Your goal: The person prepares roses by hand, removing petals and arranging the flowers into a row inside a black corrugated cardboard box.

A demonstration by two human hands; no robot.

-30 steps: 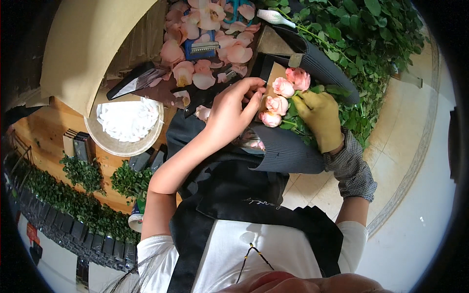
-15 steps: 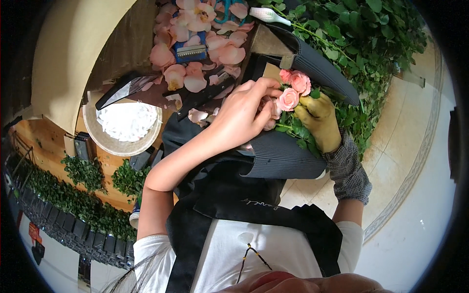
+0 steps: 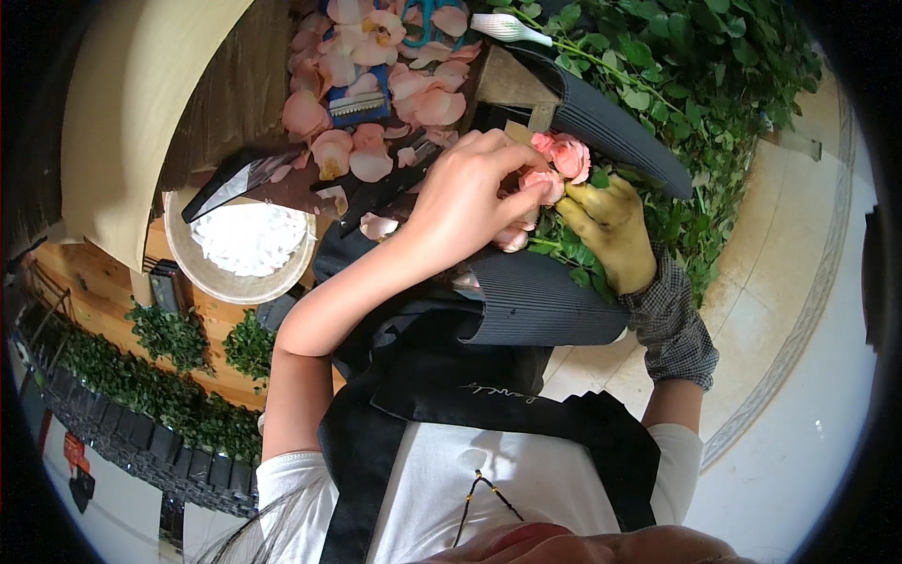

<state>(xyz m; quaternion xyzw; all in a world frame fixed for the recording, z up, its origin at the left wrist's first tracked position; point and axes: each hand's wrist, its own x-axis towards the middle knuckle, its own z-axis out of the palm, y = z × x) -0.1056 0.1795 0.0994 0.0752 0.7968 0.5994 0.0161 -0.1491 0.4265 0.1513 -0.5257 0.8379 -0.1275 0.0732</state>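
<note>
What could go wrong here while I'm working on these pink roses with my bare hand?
The bare left hand pinches among the pink roses with no glove, so a thorn could prick it. Only the right hand wears a glove, and it grips the stems, so a tight squeeze might crush a bloom. Loose petals litter the bench beside blue-handled scissors, which could get buried.

Bare left hand (image 3: pixel 460 202) touching pink roses (image 3: pixel 556 164) — gloved right hand (image 3: pixel 611 230) gripping stems
</note>
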